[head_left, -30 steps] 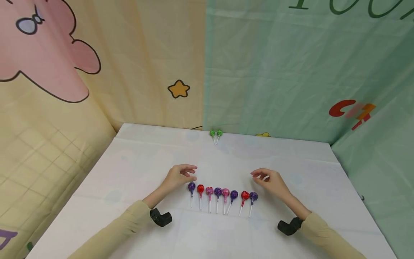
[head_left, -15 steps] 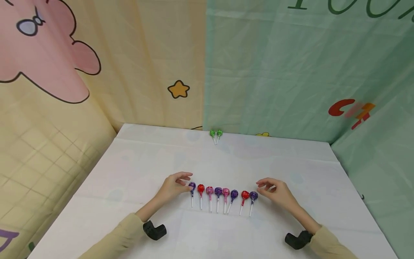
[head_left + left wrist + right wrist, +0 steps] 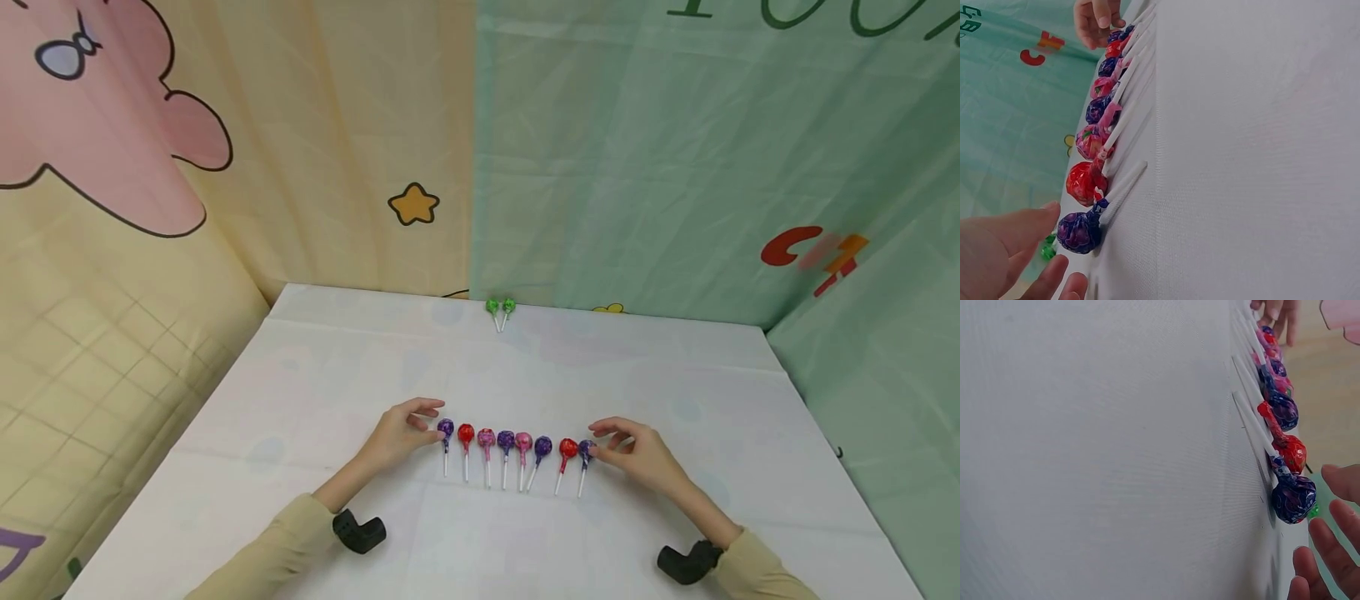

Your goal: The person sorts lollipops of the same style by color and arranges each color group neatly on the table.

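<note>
A row of lollipops lies on the white table, sticks toward the person. At its left end is a purple lollipop [image 3: 446, 428], with the left hand [image 3: 402, 433] beside its head, thumb and fingers parted. In the left wrist view that hand [image 3: 1013, 256] is close to the purple head [image 3: 1079, 232] without gripping it. The right hand [image 3: 643, 454] is at the purple lollipop [image 3: 586, 451] on the right end, fingers loosely bent. The right wrist view shows a gap between the right hand [image 3: 1335, 537] and the purple head [image 3: 1294, 499]. Red [image 3: 567, 449], pink [image 3: 486, 438] and purple lollipops lie between.
Two green lollipops [image 3: 492, 307] lie at the far edge of the white table [image 3: 360, 333]. Patterned curtains [image 3: 600, 150] hang behind it and at both sides. Each wrist bears a black device [image 3: 358, 532].
Both hands have come nearer the person. The left hand moved down beside the left end lollipop; the right hand first moved outward, then back in to the right end lollipop.
</note>
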`<state>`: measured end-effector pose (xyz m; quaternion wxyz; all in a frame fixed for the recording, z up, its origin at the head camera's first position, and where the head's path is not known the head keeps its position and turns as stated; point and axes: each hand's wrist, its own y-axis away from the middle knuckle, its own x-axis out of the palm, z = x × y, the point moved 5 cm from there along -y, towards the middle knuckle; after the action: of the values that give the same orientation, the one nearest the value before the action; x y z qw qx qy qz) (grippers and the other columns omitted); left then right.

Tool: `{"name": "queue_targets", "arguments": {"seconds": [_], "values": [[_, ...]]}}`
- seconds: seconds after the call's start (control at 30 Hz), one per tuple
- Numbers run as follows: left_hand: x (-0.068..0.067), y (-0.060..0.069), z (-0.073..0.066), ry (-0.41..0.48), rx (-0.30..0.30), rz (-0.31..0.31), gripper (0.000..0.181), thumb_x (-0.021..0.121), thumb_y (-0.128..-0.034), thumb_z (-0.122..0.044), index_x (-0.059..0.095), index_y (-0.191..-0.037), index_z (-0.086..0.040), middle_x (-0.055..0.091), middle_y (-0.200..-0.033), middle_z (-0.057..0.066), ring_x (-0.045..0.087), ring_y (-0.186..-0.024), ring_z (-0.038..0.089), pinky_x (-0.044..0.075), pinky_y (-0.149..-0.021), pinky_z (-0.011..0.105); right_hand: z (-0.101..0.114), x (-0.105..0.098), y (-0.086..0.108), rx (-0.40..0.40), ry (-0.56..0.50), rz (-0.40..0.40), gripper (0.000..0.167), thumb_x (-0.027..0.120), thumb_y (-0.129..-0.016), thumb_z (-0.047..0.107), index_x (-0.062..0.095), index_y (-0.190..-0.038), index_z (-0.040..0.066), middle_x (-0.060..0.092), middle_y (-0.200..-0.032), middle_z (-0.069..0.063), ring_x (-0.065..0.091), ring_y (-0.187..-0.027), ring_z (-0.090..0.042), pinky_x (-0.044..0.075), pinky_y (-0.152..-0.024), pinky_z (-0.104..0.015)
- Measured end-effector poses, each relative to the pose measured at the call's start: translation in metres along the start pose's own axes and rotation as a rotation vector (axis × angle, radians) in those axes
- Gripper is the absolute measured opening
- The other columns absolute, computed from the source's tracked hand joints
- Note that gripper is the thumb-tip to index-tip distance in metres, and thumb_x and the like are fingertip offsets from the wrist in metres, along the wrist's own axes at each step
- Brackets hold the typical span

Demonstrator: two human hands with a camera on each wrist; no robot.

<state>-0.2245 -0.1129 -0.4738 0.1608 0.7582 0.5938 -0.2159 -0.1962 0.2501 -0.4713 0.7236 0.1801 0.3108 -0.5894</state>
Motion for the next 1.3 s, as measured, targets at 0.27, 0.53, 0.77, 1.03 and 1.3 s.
{"name": "queue_targets", "arguments": {"seconds": [0.27,0.53,0.77,1.03,1.3], "values": [[0.006,-0.005,-0.001,-0.063,0.034,0.039,0.041,0.077,-0.08,-0.012,0.066,-0.119,-0.008,0.069,-0.107,0.007,0.056,-0.081,0.012,0.044,-0.068,0.021,-0.006,0.006,0.0,0.047,-0.017,0.025,0.03,0.077,-0.081,0.023,0.069,-0.108,0.011,0.07,-0.099,-0.005,0.054,-0.074,-0.003,0.044,-0.06,-0.021],[0.005,-0.007,-0.001,-0.103,0.018,0.048,0.033,0.076,-0.0813,-0.013,0.069,-0.113,-0.007,0.072,-0.102,0.007,0.056,-0.077,0.011,0.043,-0.065,0.021,-0.008,0.01,-0.003,0.073,-0.003,0.037,0.029,0.077,-0.08,0.021,0.07,-0.107,0.011,0.07,-0.096,-0.003,0.053,-0.071,-0.002,0.042,-0.058,-0.02],[0.004,-0.009,0.0,-0.14,0.022,0.059,0.029,0.076,-0.081,-0.015,0.071,-0.108,-0.008,0.073,-0.097,0.005,0.052,-0.072,0.011,0.04,-0.061,0.021,-0.01,0.012,-0.003,0.094,-0.009,0.055,0.029,0.077,-0.08,0.021,0.07,-0.107,0.011,0.069,-0.091,-0.001,0.053,-0.069,-0.003,0.041,-0.057,-0.02],[0.006,-0.011,-0.002,-0.198,-0.028,0.058,0.027,0.078,-0.0792,-0.018,0.074,-0.105,-0.012,0.069,-0.085,-0.001,0.045,-0.062,0.011,0.033,-0.054,0.02,-0.01,0.011,-0.006,0.133,-0.006,0.086,0.029,0.076,-0.081,0.023,0.071,-0.107,0.009,0.069,-0.091,-0.002,0.051,-0.069,-0.004,0.04,-0.057,-0.02],[0.006,-0.009,-0.003,-0.235,-0.093,0.03,0.024,0.079,-0.0777,-0.019,0.075,-0.102,-0.015,0.06,-0.069,-0.004,0.042,-0.057,0.011,0.03,-0.05,0.022,-0.008,0.012,-0.007,0.15,-0.002,0.122,0.032,0.075,-0.082,0.026,0.071,-0.108,0.008,0.066,-0.088,-0.002,0.046,-0.068,-0.006,0.036,-0.055,-0.02]]}}
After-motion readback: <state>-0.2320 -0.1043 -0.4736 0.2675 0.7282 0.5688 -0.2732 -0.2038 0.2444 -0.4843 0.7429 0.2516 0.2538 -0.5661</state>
